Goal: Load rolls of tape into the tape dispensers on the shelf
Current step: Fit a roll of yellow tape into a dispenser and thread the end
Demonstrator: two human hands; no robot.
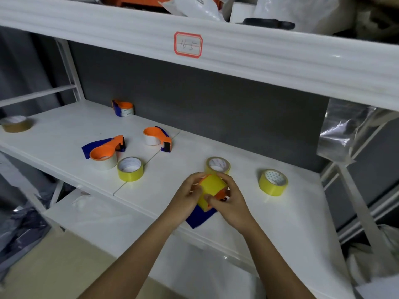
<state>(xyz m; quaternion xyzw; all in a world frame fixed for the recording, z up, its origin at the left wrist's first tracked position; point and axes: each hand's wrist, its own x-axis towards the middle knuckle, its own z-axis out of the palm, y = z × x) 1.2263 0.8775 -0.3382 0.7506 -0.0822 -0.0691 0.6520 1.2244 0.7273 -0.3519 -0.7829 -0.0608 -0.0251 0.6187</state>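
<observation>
On the white shelf (269,212), my left hand (186,196) and right hand (230,196) both hold the yellow roll (212,184), maybe half inside its orange dispenser (222,194), so I should push straight toward six o'clock.

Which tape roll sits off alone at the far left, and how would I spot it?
Follow the white shelf to its far left edge. There lies a brownish tape roll, flat, well apart from the orange-and-blue dispensers. The other loose rolls are bright yellow; this one is dull tan.
</observation>
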